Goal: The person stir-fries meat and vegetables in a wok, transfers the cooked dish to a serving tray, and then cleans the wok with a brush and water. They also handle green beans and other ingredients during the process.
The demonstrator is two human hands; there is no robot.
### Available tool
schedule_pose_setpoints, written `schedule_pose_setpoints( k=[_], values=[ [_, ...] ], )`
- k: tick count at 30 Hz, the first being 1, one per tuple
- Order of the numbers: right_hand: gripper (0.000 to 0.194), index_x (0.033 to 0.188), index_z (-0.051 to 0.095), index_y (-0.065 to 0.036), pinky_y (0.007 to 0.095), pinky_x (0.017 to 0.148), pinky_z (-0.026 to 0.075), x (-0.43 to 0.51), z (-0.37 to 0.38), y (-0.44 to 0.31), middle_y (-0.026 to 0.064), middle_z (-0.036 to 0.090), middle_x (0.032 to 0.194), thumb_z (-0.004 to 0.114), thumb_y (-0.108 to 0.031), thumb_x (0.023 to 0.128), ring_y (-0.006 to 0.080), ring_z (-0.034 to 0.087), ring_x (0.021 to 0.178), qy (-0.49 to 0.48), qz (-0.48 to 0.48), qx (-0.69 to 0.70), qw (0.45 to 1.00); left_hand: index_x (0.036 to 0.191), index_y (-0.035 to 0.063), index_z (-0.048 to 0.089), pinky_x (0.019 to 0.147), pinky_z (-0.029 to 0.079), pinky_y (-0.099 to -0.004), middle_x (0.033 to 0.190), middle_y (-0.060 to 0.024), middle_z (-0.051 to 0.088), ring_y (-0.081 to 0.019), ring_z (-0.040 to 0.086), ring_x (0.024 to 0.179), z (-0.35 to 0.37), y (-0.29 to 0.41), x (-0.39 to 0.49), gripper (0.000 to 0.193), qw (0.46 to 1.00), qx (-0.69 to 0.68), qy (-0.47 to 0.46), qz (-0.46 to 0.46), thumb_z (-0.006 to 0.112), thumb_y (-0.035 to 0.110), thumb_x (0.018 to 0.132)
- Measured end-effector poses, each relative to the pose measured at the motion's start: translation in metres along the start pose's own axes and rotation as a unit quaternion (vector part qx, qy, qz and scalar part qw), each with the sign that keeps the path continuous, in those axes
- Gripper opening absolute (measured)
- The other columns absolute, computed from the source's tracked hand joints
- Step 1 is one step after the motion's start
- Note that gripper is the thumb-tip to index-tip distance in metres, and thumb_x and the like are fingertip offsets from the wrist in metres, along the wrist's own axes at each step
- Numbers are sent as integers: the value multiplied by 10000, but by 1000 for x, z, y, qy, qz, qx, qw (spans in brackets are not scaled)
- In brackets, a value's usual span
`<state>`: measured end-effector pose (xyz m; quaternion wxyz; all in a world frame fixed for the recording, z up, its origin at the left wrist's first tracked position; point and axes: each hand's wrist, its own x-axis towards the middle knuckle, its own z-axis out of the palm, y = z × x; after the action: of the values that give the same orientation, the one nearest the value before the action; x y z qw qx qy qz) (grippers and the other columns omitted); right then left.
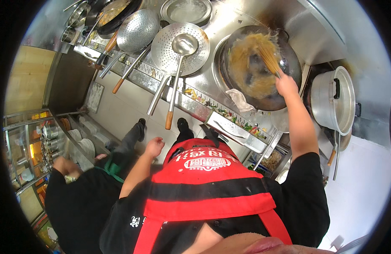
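My right hand (287, 85) is closed around the handle of a bamboo wok brush (269, 60). The brush's bristles are in brownish, swirling liquid inside a dark wok (289, 57) on the steel range. A crumpled whitish cloth (239, 100) lies at the wok's near edge. My left hand (155, 147) hangs beside the red apron (202, 177), fingers loosely curled, with nothing seen in it. Ahead of that hand, a steel ladle (185, 45) rests in a round perforated strainer (160, 47), its wooden-tipped handle pointing towards me.
A second strainer (138, 30) and a metal basin (186, 11) are at the back left. Food scraps lie along the drain channel (221, 112). A big aluminium pot (324, 95) stands at the right. A co-worker (84, 206) in black is close at my left, near stacked plates (86, 148).
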<state>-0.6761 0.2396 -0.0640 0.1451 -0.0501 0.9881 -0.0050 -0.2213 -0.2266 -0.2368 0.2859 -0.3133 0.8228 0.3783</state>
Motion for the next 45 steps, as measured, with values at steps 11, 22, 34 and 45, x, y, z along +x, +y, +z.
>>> schedule_pose_setpoints(
  k=[11,22,34,45],
  values=[
    [518,1462,498,-209,527,941,513,32,16,-43,269,695,1095,527,-374,972,448,652,1073,42,49,10,998,1162,-10,655,799,531,-351,918,-135,724,-249,690,861,6,-76,-13,399,998,17,-10,-60,671,277,885],
    [483,1449,508,-149,411,586,485,29,3,-26,167,682,914,543,-327,1001,277,634,694,-131,50,218,966,1141,34,686,904,532,-421,1066,-201,721,-366,679,1038,28,-152,-10,417,992,23,-30,-117,646,356,878],
    [498,1431,581,-173,317,458,518,-66,-82,47,92,716,896,642,-277,948,139,617,548,-322,15,49,945,1121,20,686,890,534,-409,1080,-189,722,-346,685,1026,31,-139,-11,421,991,65,-86,-73,619,356,876],
    [349,1191,695,-34,458,915,556,-25,-84,36,208,701,1169,625,-194,889,372,691,1034,-245,-102,-266,927,1054,28,712,844,544,-423,985,-220,722,-378,694,956,73,-227,-2,382,991,92,-87,30,649,349,858]
  ],
)
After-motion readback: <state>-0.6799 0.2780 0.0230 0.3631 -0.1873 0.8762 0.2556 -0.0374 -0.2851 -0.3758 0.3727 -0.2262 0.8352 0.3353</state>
